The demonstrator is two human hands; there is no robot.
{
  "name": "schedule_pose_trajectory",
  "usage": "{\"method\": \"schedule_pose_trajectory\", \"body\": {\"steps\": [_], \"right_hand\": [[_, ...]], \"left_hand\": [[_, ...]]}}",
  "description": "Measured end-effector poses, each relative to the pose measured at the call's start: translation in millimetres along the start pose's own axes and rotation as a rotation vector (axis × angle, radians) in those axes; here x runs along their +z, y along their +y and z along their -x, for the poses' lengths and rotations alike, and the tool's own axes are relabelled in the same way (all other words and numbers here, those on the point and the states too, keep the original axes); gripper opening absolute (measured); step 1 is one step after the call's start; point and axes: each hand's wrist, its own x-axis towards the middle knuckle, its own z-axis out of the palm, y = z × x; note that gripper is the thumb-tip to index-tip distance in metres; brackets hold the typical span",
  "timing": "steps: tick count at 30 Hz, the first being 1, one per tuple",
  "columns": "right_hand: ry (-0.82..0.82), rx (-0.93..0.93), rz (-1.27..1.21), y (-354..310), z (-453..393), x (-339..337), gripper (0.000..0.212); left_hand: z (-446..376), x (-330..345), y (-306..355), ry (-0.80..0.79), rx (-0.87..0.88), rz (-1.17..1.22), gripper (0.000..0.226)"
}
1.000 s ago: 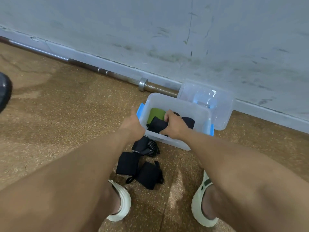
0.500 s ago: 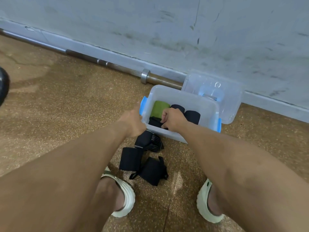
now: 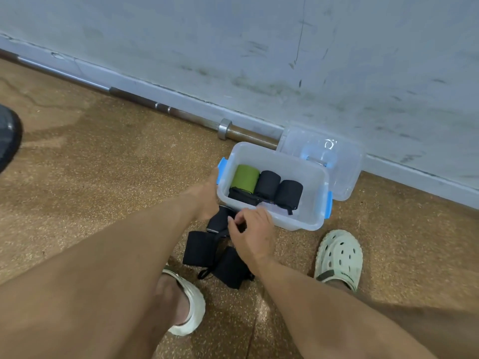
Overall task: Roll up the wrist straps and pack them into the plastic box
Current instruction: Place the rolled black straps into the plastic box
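Observation:
A clear plastic box (image 3: pixel 298 222) with blue latches stands on the floor. Inside lie a green rolled strap (image 3: pixel 245 177), two black rolled straps (image 3: pixel 268 183) side by side, and another black roll (image 3: pixel 242 196) at the near wall. My left hand (image 3: pixel 204 198) grips the box's left end beside the latch. My right hand (image 3: pixel 252 233) is outside the box, just in front of it. Its fingers curl onto a loose black wrist strap (image 3: pixel 217 222) on the floor. Two more loose black straps (image 3: pixel 199 248) lie nearer my feet.
The box's clear lid (image 3: pixel 337 177) leans against the grey wall behind it. A barbell (image 3: pixel 168 110) lies along the wall's base. My feet in pale sandals (image 3: pixel 339 257) flank the straps. A dark object (image 3: pixel 7 133) shows at the left edge.
My right hand has left a black roll in the box and drawn back to the loose straps on the floor. My left hand stays on the box's left end.

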Motion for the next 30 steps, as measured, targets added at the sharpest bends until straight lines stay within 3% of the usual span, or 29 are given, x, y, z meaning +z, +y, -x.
{"method": "schedule_pose_trajectory", "body": {"steps": [5,8,11,14,17,24,28,30], "right_hand": [[0.018,-0.168,0.108,21.4,15.8,8.7,0.024],[-0.101,-0.105,0.193,26.9,26.4,3.7,0.020],[-0.265,0.311,0.101,32.6,40.9,0.3,0.039],[-0.353,0.835,-0.184,36.2,48.1,7.9,0.083],[-0.378,1.008,-0.346,31.7,49.6,24.6,0.111],[-0.291,1.199,-0.558,20.6,42.5,35.7,0.097],[-0.278,1.157,-0.569,19.6,47.9,30.2,0.074],[-0.295,1.116,-0.594,22.5,51.5,22.8,0.068]], "left_hand": [[7.1,2.9,-5.6,-0.025,-0.048,-0.014,0.104],[9.6,12.2,-10.6,-0.079,-0.094,-0.075,0.099],[10.3,18.4,-10.9,-0.128,-0.124,-0.120,0.098],[4.2,23.2,-10.2,-0.150,-0.143,-0.124,0.090],[4.8,28.2,-5.6,-0.187,-0.131,-0.106,0.078],[4.9,37.1,-5.8,-0.238,-0.151,-0.145,0.089],[9.5,31.5,-1.0,-0.343,-0.163,-0.177,0.036],[9.2,37.9,-4.0,-0.417,-0.145,-0.189,0.031]]}}
